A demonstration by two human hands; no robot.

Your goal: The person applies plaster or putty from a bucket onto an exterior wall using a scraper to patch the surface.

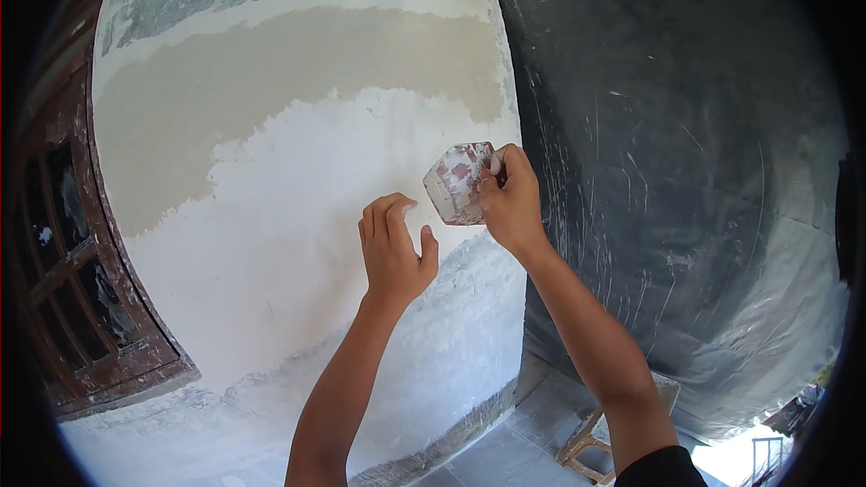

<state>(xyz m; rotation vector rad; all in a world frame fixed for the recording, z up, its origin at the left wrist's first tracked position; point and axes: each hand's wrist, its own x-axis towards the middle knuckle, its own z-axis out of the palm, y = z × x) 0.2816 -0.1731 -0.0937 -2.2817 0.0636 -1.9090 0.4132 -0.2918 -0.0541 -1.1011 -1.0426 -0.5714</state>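
My right hand [514, 201] grips a putty scraper [458, 182] by its near right edge. The scraper is a flat, angular piece with reddish patches showing through smears of white putty. It is held up in front of the plastered wall [298, 207]; whether it touches the wall I cannot tell. To its left, my left hand [395, 248] is raised with thumb and fingers apart, holding nothing, with a little white on a fingertip. Wet-looking beige putty [298, 54] covers the upper wall in a broad band, above a white dry area.
A brown wooden window frame [99, 289], spattered white, stands at the left. Dark plastic sheeting [686, 144] hangs right of the wall's edge. Below on the grey tiled floor [492, 446] is a wooden stool [582, 446], partly behind my right arm.
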